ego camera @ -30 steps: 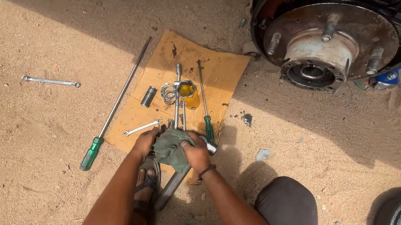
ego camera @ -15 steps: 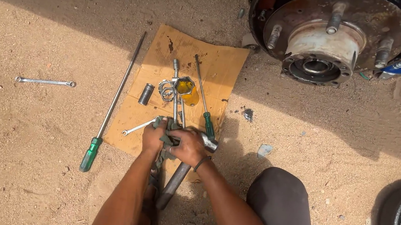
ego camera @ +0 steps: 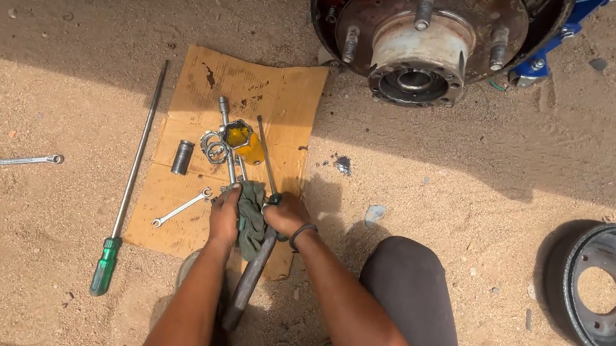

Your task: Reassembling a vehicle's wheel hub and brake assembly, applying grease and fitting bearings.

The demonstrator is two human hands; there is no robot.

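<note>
Both hands are meeting over the near edge of a sheet of cardboard (ego camera: 255, 90) that is lying on sandy ground. The left hand (ego camera: 224, 216) is curling its fingers around the left side of a dark green rag (ego camera: 250, 217), and the right hand (ego camera: 284, 215) is gripping the rag's right side, fingers clenched over it; a dark band is sitting on the right wrist. The rag is bunched between the two hands, wrapped around the upper end of a long dark metal bar (ego camera: 249, 281) that is running back toward the person between the forearms. How much of the bar the fingers themselves are touching cannot be told under the cloth. Just beyond the hands, on the cardboard, a yellow socket (ego camera: 242, 139) is lying beside a cluster of metal rings, a small black socket (ego camera: 183, 157) is lying to the left, and a small spanner (ego camera: 182, 207) is resting near the left hand. A long screwdriver with a green handle (ego camera: 106, 266) is lying along the cardboard's left edge, and another spanner (ego camera: 9, 161) is lying well apart on the sand. A rusty wheel hub (ego camera: 421, 31) is showing at the top, and a brake drum (ego camera: 613, 295) is sitting on the sand at the right.
</note>
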